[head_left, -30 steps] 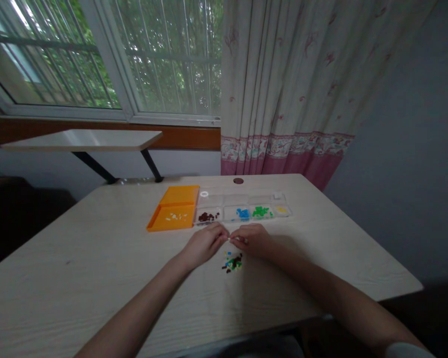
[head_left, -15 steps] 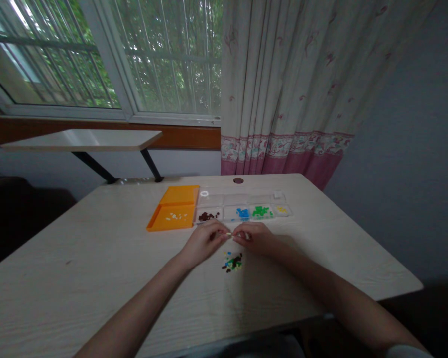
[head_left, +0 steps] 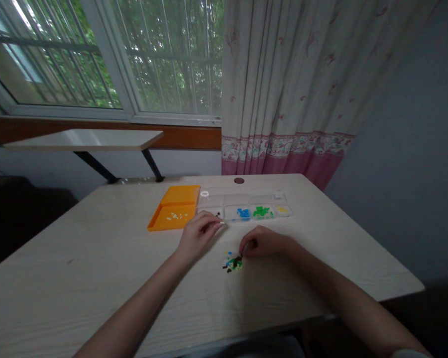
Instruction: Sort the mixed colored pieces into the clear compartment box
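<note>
A small pile of mixed coloured beads [head_left: 233,262] lies on the pale wooden table [head_left: 97,268]. My right hand [head_left: 259,242] rests beside the pile, fingers curled, its fingertips touching the pile's upper right edge. My left hand [head_left: 197,233] hovers near the front of a clear compartment box [head_left: 246,205], pinching a tiny pale piece between thumb and forefinger. The box holds brown, blue, green and yellow beads in separate cells. An orange tray [head_left: 173,215] with a few white pieces sits left of the box.
A round cable hole [head_left: 239,180] marks the table's far edge. Behind it hang a floral curtain [head_left: 283,89] and a barred window [head_left: 108,54]. A white shelf [head_left: 82,139] juts out at the back left. The table's right edge drops off near the wall.
My hands were together above the pile. My left hand has moved up and left toward the box with the small piece. My right hand has dropped down to the pile.
</note>
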`<state>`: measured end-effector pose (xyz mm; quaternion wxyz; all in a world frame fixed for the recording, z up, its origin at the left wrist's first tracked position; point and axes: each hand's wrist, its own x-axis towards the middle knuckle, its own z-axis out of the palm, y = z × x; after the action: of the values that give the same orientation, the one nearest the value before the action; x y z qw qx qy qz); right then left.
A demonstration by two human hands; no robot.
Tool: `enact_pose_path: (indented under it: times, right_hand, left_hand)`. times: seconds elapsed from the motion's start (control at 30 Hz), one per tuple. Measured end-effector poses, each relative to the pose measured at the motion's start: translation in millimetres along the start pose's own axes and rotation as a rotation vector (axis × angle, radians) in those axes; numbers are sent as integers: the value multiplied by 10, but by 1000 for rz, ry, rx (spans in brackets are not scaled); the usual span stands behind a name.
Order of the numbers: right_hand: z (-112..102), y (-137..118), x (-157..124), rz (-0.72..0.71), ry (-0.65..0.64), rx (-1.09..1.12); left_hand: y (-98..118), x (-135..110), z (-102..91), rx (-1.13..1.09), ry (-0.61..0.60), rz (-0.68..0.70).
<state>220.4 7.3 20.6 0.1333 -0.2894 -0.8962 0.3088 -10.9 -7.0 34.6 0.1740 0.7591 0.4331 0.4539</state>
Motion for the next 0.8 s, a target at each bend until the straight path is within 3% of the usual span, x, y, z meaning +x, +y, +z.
enact_pose_path:
  times: [0.17, 0.3, 0.43, 0.53, 0.67, 0.8]
  right_hand:
    - [0, 5, -9, 22, -7, 8]
    - [2, 5, -12, 22, -25, -1]
    - [13, 17, -10, 10, -46, 10]
    - [16, 33, -15, 12, -36, 19]
    - [25, 76, -8, 36, 23, 65]
    - [69, 99, 32, 81, 125, 81]
  left_hand:
    - [-153, 67, -174, 240, -93, -4]
    - [-406, 98, -456, 641, -1, -160]
    - [-753, 81, -711, 760, -56, -293]
    - [-920, 63, -814, 773, -56, -276]
    - [-857, 90, -802, 739, -21, -281]
    - [-591, 122, -580, 554, -90, -199]
